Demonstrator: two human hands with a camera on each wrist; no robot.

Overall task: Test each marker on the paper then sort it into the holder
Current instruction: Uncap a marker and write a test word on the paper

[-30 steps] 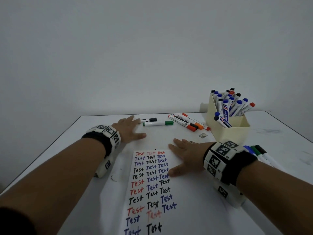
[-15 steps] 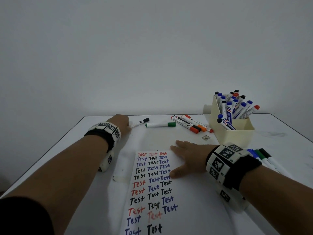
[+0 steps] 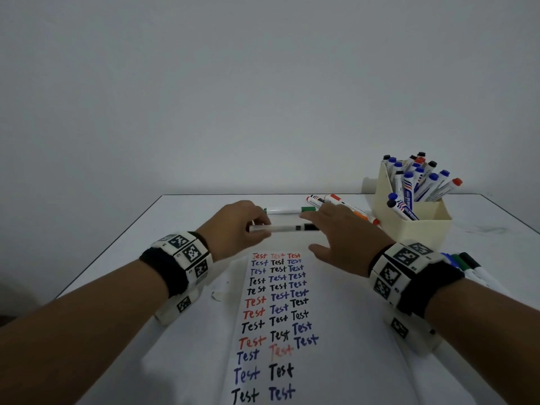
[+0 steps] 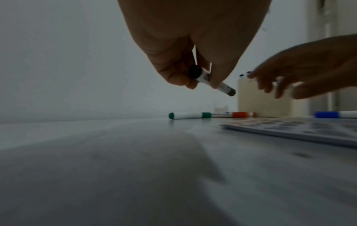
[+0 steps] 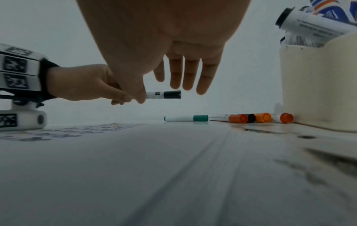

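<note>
**Head view: black marker held above the desk, right hand spread beside its cap**

Head camera showed the left hand (image 3: 238, 226) raised over the white desk (image 3: 125, 258), its fingers (image 3: 258, 233) curled and clamped round the barrel of a black-capped marker (image 3: 285, 228). The marker lay roughly level in the air, cap end pointing to the person's right, just beyond the far edge of the paper (image 3: 336, 361). The right hand (image 3: 340, 238) hovered next to that cap with its fingers spread apart and nearly straight, holding nothing; whether they touched the cap could not be told.

From the left wrist, the same marker (image 4: 212, 79) hung pinched between thumb and fingertips, clear of the desk, with the right hand (image 4: 301, 71) blurred to its right. From the right wrist, the black cap (image 5: 172, 94) stuck out past the left hand (image 5: 85, 82), and the 4 straight fingers (image 5: 191, 73) of the right hand hung just above and behind it.

On the desk behind the hands lay a green-capped marker (image 3: 287, 210), and beside it, toward the holder, a small bunch of orange-capped markers (image 3: 347, 207). The cream holder (image 3: 418, 229) stood at the far right, crowded with mostly blue-capped markers leaning in it. More markers (image 3: 464, 266) lay on the desk behind the right wrist. The paper carried 3 columns of the word "Test" in red, black and blue.
</note>
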